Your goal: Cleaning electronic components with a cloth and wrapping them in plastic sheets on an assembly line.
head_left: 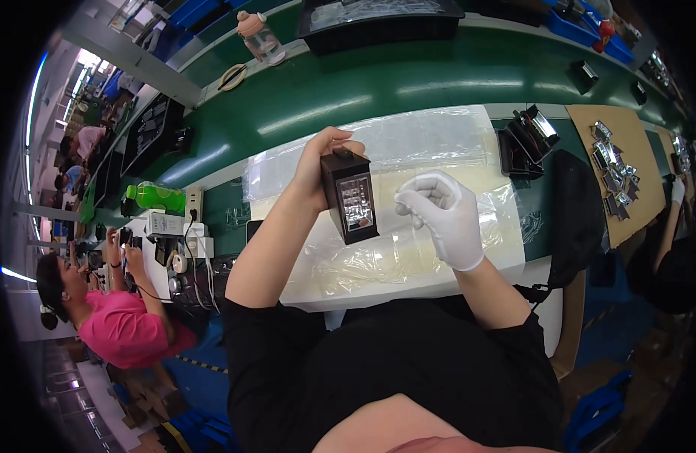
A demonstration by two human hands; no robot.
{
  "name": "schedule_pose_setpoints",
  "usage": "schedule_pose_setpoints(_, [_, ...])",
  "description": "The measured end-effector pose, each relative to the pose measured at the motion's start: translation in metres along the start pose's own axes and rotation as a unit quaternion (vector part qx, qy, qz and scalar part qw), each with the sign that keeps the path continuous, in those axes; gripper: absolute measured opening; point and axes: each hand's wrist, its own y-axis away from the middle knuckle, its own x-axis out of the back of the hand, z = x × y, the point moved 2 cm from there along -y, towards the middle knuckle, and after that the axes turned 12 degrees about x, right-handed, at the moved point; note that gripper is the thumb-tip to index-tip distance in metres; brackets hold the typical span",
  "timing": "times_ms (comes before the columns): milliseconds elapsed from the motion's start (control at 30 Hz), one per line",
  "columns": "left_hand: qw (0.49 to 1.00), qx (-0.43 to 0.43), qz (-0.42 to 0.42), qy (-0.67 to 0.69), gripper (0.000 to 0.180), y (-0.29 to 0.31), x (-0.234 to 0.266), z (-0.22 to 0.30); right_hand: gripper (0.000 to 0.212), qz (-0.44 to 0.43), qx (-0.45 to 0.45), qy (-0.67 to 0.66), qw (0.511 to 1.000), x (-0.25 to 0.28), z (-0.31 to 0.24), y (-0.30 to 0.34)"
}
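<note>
Upright in my bare left hand (315,167) is a black lantern-shaped box (335,202) with a clear, shiny window on its front. The fingers wrap over its top and far side. My right hand (445,217), in a white glove, is apart from the box, to its right. Its thumb and fingertips are pinched together, and anything between them is too small or hidden to make out. Below both hands lies clear plastic sheeting (408,260) over a pale work surface.
More black boxes (531,140) stand at the right, beside cardboard (631,136) bearing several shiny parts. A black tray (382,30) and a pink-topped bottle (261,41) are at the back. Cables and a green bottle (158,197) lie left. Co-workers sit on both sides.
</note>
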Motion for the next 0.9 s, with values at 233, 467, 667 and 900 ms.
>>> schedule_pose_setpoints(233, [1.0, -0.002, 0.006, -0.007, 0.032, -0.002, -0.016, -0.006, 0.007, 0.008, 0.013, 0.003, 1.0, 0.001, -0.009, 0.004])
schedule_pose_setpoints(467, [0.999, -0.023, 0.025, -0.002, 0.032, -0.013, -0.019, -0.012, 0.002, -0.063, -0.015, 0.044, 0.997, 0.007, -0.007, -0.002])
schedule_pose_setpoints(667, [0.978, -0.135, 0.073, -0.144, 0.035, -0.032, -0.015, -0.005, 0.005, -0.218, 0.081, 0.26, 0.937, 0.015, -0.002, -0.001])
schedule_pose_setpoints(900, [0.759, -0.382, 0.318, -0.421, 0.025, -0.03, 0.007, 0.055, 0.02, -0.234, 0.182, 0.502, 0.813, 0.018, 0.016, 0.005])
